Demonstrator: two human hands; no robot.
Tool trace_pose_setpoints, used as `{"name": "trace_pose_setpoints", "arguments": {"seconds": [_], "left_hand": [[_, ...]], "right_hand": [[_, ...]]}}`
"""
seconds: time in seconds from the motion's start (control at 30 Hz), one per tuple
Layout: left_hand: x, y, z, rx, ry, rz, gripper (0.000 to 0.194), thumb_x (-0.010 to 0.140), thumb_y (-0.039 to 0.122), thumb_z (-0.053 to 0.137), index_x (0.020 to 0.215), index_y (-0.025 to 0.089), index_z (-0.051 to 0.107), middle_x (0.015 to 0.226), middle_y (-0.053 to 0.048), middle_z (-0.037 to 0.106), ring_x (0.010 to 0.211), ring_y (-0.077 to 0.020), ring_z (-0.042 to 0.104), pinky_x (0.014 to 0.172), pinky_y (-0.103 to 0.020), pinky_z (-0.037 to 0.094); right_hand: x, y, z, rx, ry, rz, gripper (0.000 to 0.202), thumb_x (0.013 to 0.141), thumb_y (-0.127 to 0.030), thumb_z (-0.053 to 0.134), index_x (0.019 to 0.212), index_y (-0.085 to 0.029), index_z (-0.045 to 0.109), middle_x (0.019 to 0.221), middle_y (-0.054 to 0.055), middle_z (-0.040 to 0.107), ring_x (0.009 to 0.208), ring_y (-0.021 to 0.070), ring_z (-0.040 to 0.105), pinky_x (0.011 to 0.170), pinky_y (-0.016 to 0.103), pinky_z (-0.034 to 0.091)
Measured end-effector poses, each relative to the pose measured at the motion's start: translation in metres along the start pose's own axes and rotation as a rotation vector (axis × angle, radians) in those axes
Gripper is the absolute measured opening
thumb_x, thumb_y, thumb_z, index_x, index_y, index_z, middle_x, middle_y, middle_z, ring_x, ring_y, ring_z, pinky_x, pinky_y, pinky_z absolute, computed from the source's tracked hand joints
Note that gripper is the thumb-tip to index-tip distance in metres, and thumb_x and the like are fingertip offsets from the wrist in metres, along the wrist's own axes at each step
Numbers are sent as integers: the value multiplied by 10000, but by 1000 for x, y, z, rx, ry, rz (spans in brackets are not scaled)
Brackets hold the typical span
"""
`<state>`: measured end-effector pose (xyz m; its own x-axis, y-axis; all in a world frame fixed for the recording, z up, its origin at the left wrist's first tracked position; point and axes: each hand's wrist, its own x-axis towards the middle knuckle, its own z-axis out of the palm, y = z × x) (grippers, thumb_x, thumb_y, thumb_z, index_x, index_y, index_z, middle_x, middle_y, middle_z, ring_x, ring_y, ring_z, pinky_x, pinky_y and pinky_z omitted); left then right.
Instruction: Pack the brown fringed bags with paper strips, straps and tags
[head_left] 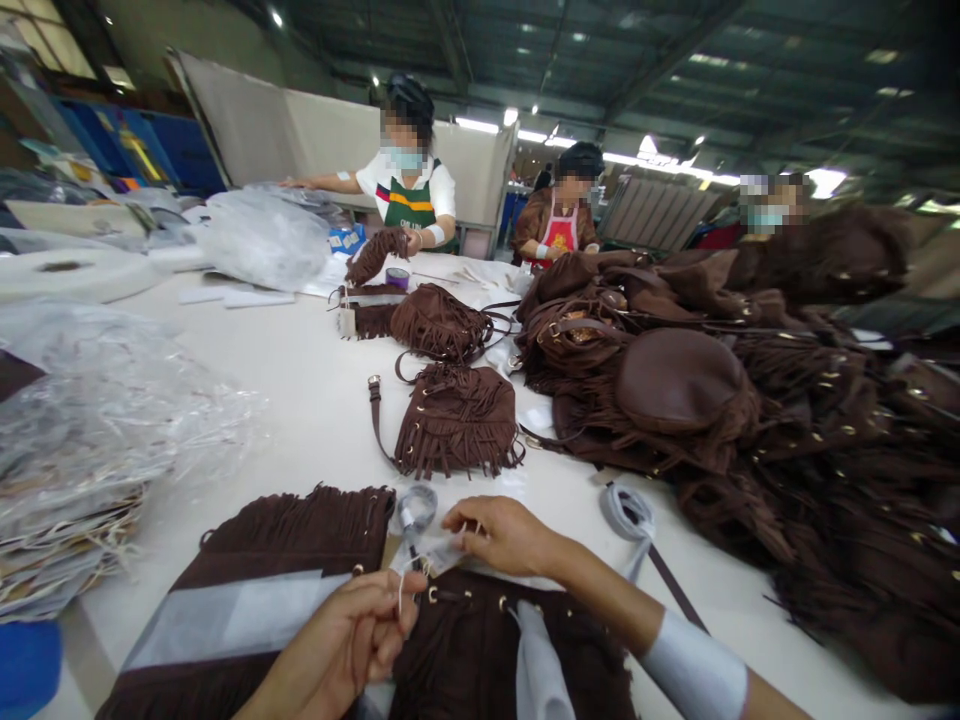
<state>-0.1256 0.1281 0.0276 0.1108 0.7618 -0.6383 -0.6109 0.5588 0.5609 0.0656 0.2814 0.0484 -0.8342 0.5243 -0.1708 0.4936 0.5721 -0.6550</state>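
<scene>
Two brown fringed bags lie at the near edge, the left one [300, 540] with a pale wrap strip [232, 615] across it, the right one [450, 660] with gold eyelets and white wrapping. Over the gap between them, my left hand [360, 635] is closed with a thin white string [401, 590] between its fingertips. My right hand [502, 535] is above the right bag's top edge, fingers curled together at a thin white piece too small to make out. A wrapped strap coil [416, 508] lies just beyond my hands.
Brown bags are heaped [690, 390] at the right, and two more [457, 420] lie mid-table. Clear plastic bags and stringed tags [67, 530] cover the left. People stand across the white table [300, 410]; one person's hand [412, 240] holds a brown fringed item.
</scene>
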Motion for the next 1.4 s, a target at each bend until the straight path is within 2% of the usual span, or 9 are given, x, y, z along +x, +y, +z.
{"name": "trace_pose_setpoints", "arguments": {"seconds": [0.17, 0.33, 0.5, 0.6, 0.77, 0.9, 1.07, 1.23, 1.4], "left_hand": [[-1, 2, -3, 126, -18, 34, 424, 760, 354, 740, 1117, 151, 636, 724, -38, 692, 373, -16, 367, 349, -137, 212], [0, 4, 3, 166, -5, 36, 672, 766, 509, 730, 1329, 201, 532, 479, 47, 565, 291, -17, 237, 311, -137, 150], [10, -3, 4, 360, 70, 193, 832, 711, 523, 752, 1414, 192, 455, 634, -1, 648, 299, -38, 341, 318, -166, 204], [18, -5, 5, 544, 194, 400, 748, 655, 439, 793, 1318, 180, 564, 791, -6, 642, 391, -66, 448, 380, -203, 300], [12, 6, 20, 965, 264, 679, 303, 694, 347, 773, 978, 245, 742, 850, 3, 597, 646, -150, 551, 625, -262, 444], [10, 10, 27, 1009, 280, 690, 320, 735, 373, 734, 1030, 249, 726, 999, -33, 616, 794, -204, 605, 746, -303, 477], [23, 6, 17, 1019, 275, 653, 516, 749, 342, 728, 1246, 241, 635, 1173, -69, 674, 1082, -274, 622, 953, -349, 450], [25, 4, 11, 1162, 261, 622, 555, 814, 307, 651, 1355, 234, 551, 1329, -82, 633, 1222, -262, 582, 1058, -371, 402], [24, 4, 9, 1412, 249, 696, 493, 879, 213, 500, 1371, 239, 525, 1361, -77, 611, 1207, -242, 603, 1025, -371, 451]], "right_hand": [[-16, 7, 3, -124, -86, -163, 621, 797, -99, 552, 1393, -269, 515, 1363, 52, 569, 1223, 209, 518, 1032, 326, 383], [-5, 10, 15, -244, -20, -235, 332, 882, -145, 531, 1166, -247, 670, 1225, 56, 626, 1126, 199, 552, 955, 301, 413], [-7, -7, 7, -293, 39, -129, 157, 947, -255, 525, 1026, -220, 657, 978, 32, 678, 910, 165, 616, 798, 250, 418], [-13, -27, -1, -374, 9, -126, 144, 932, -256, 528, 1021, -218, 635, 945, 27, 680, 817, 161, 620, 707, 249, 390], [-11, -49, -2, -407, 7, -182, 228, 934, -249, 496, 1122, -246, 625, 919, 30, 652, 721, 152, 584, 620, 250, 353], [-6, -44, 3, -234, -13, -211, 239, 916, -210, 515, 1097, -261, 663, 970, 28, 646, 819, 150, 597, 693, 224, 399], [-5, -34, 8, 13, -95, -198, 239, 857, -107, 533, 984, -225, 699, 938, 15, 629, 922, 152, 581, 819, 213, 424], [0, -20, 10, 385, -223, -65, 516, 757, -105, 655, 1246, -268, 634, 881, -28, 567, 746, 102, 522, 687, 191, 423], [3, -10, 13, 1065, -527, 216, 601, 649, -275, 844, 1209, -240, 629, 705, -65, 545, 529, 54, 423, 495, 166, 359]]}}
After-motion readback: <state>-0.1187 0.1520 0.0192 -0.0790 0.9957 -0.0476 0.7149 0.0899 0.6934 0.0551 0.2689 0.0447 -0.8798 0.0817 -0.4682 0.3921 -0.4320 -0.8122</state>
